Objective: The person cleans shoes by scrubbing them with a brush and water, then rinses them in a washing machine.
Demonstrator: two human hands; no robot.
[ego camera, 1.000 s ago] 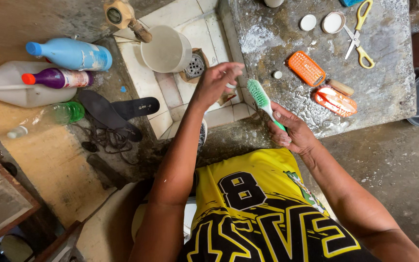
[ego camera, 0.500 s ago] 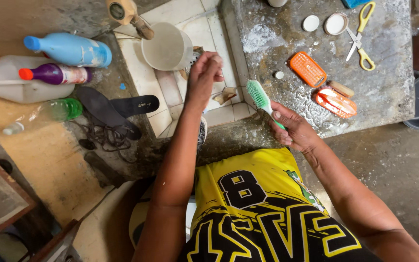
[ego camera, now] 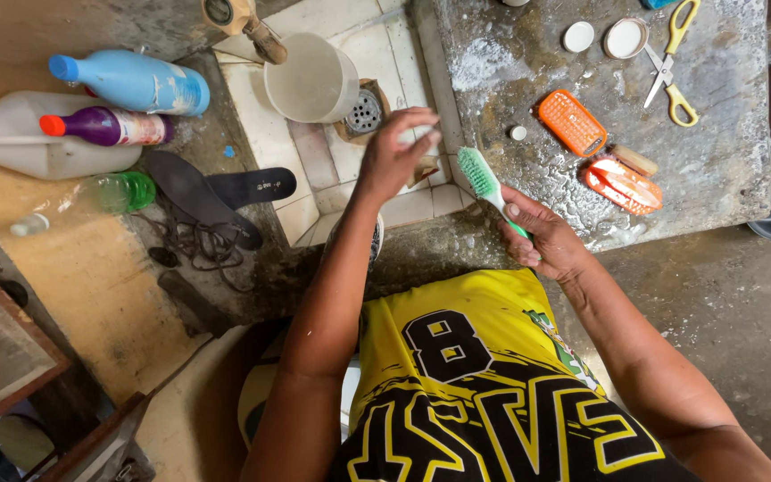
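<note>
Head view: right hand (ego camera: 542,236) closes around the handle of a green toothbrush (ego camera: 484,183), bristle end pointing up-left and away from the body, prob. so it is ready for scrubbing; left hand (ego camera: 399,152) hovers w/ fingers half curled over the tiled basin (ego camera: 314,165), near the drain (ego camera: 365,112), and I cannot tell if it holds anything. Compared w/ half a sec ago, left hand is pulled back from the white bucket (ego camera: 310,80) toward the brush, right hand approx. same place

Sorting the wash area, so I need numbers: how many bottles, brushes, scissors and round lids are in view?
Bottles: 4 (blue bottle, purple bottle, white jug, green bottle)
Brushes: 3 (green brush, orange brush, red brush)
Scissors: 1
Round lids: 2 (small lid, larger lid)
Total: 10
</note>
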